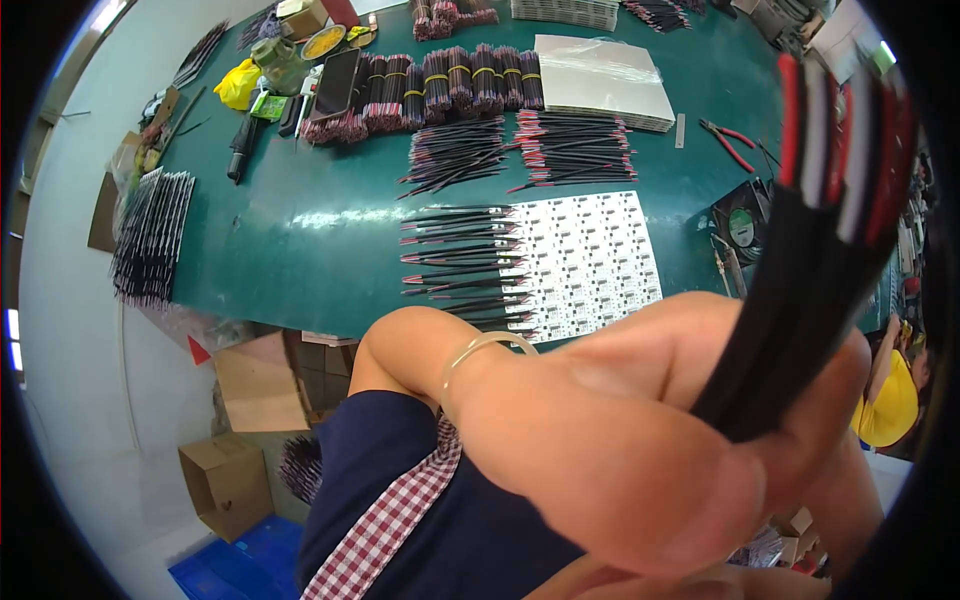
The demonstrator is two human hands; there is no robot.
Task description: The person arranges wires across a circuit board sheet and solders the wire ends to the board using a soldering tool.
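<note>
My left hand [620,440], with a pale bangle [475,352] at its wrist, is very close to the camera. Its fingers are closed round a bundle of black sheathed cables [790,300], whose red, white and dark wire ends point up. At the lower right, skin of what seems to be my right hand [845,500] shows behind the left; its fingers are hidden. Beyond, on the green table, a white printed circuit board panel [585,265] lies with a row of black cables [455,250] along its left edge.
Behind the panel lie two loose cable piles [455,155] [575,150], tied cable bundles [460,80] and white boards [605,80]. Red-handled pliers [730,143] and a black fan unit [742,220] sit at the right. Cardboard boxes [225,485] stand lower left; a person in yellow [890,400] is far right.
</note>
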